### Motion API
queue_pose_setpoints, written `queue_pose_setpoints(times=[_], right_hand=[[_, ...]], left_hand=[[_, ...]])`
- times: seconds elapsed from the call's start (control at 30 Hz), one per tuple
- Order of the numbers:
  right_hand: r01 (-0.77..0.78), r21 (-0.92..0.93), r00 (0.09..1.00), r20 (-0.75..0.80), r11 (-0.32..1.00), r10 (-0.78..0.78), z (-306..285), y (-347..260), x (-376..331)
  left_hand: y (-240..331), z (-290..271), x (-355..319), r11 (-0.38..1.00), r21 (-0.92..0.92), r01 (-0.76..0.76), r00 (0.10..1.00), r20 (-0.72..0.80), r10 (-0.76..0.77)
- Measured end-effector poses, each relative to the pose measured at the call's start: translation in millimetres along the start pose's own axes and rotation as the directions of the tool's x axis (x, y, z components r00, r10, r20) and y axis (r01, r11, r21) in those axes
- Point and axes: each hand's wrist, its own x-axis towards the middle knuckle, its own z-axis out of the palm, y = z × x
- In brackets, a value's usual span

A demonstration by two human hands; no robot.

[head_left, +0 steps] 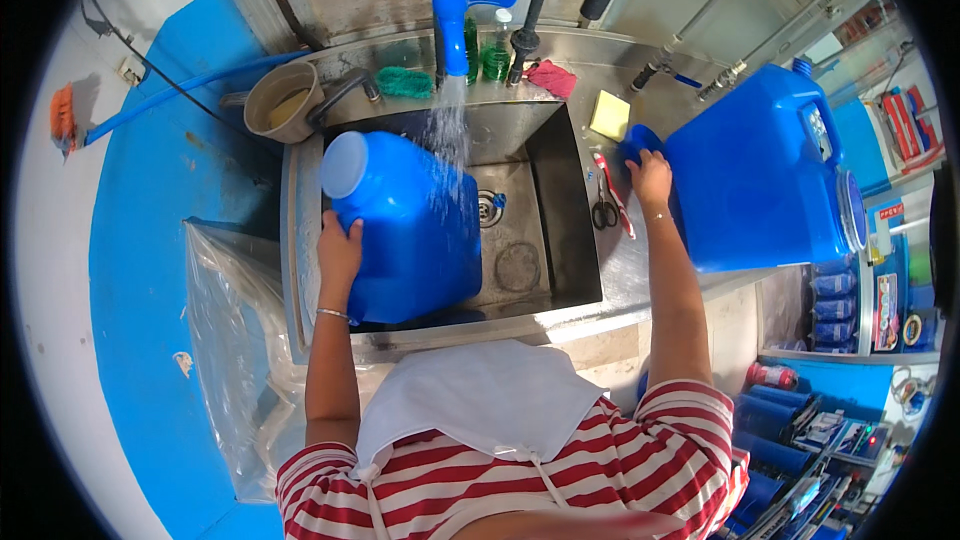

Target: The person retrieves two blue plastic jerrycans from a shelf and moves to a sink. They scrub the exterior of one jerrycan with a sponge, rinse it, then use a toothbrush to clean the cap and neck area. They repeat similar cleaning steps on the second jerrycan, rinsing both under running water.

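Observation:
A big blue plastic jug (415, 250) lies tilted in the steel sink, its pale cap (345, 165) toward the upper left. My left hand (340, 248) grips its left side, thumb on the blue wall. Water from the blue-handled tap (452, 25) pours onto the jug's right side. Over the counter, my right hand (652, 178) has its fingers closed on a small blue piece (640, 142), which looks like a lid. Just right of that hand stands a second blue jug (755, 175), with a handle and a capped side opening.
Scissors (604, 210) and a red-and-white brush (615, 195) lie right of the sink (535, 120). Behind are a yellow sponge (610, 115), a red cloth (551, 79), a green scrubber (404, 82) and a green bottle (496, 55). A beige pot (285, 105) sits at the left corner.

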Motion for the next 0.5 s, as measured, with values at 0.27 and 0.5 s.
queue_pose_setpoints(times=[0.27, 0.5], right_hand=[[-0.086, 0.028, 0.993, 0.083, 0.996, 0.084, 12, 36, 13], [-0.111, 0.268, 0.974, 0.22, 0.957, 0.051, -53, -83, -37]], left_hand=[[76, 3, 3, 0.963, -0.115, -0.243, 0.963, 0.086, 0.254], [117, -4, 9, 0.96, -0.081, -0.267, 0.924, 0.262, 0.279]])
